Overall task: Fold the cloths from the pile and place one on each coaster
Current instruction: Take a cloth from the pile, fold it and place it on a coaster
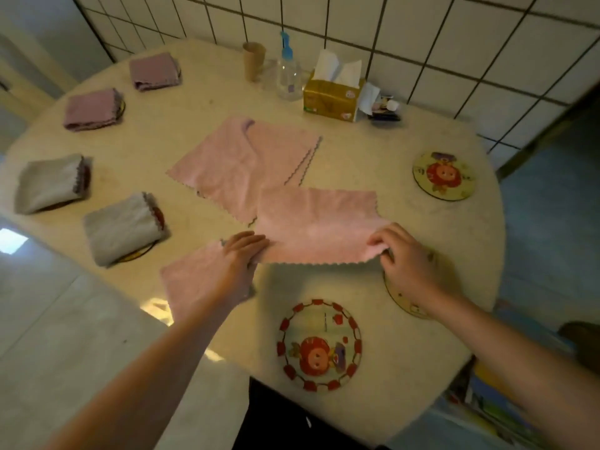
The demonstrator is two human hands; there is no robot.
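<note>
Left hand [242, 254] and right hand [404, 254] each pinching a near corner of pink cloth [316, 227], mid-table. Pile [242, 164] behind. Bare coasters [319, 345] near; tissues [332, 99], bottle [289, 74] far.

Pink cloth [316, 224] in work: folded over once, near scalloped edge lifted off the table, far part flat. More pink cloths [240, 164] lie flat and overlapping mid-table, another pink one [191, 280] at the near-left edge. Four folded cloths sit on coasters along the left: two mauve [155, 71] [92, 109], two grey [52, 183] [125, 227]. Three bare coasters: near-centre [319, 344], far right [444, 175], near right [404, 302], partly hidden.
</note>
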